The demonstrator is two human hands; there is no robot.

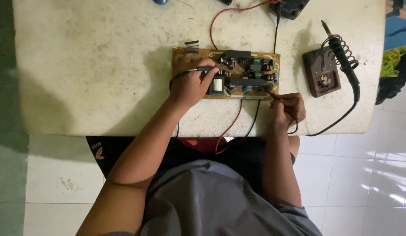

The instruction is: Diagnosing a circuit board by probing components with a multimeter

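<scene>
Left hand (190,86), fingers curled shut around a black test probe (206,69), resting on the left part of the circuit board (238,74), the probe tip pointing right toward the board's upper middle. Right hand (289,109), just off the board's lower right corner, fingers pinched closed on a red test probe (272,94) whose tip touches the board's lower right edge.

The circuit board is a tan rectangle lying flat near the middle of the table (93,65), long side left to right. It carries a white-topped transformer (216,85) at lower left, partly covered by the left hand, black blocks along the top and middle, and small blue and green components toward the right end.

A red lead (231,124) and a black lead (253,119) run from under the board's near edge down over the table edge toward the person's lap; another red wire (220,17) and black wire (276,32) run from the board's far edge to a dark meter (290,8), cut off by the frame above the board.

Right of the board, well apart, stands a brown soldering-iron stand (320,76) with a coil holder holding a soldering iron (342,52), its black cord (338,120) curving back toward the near table edge.
</scene>
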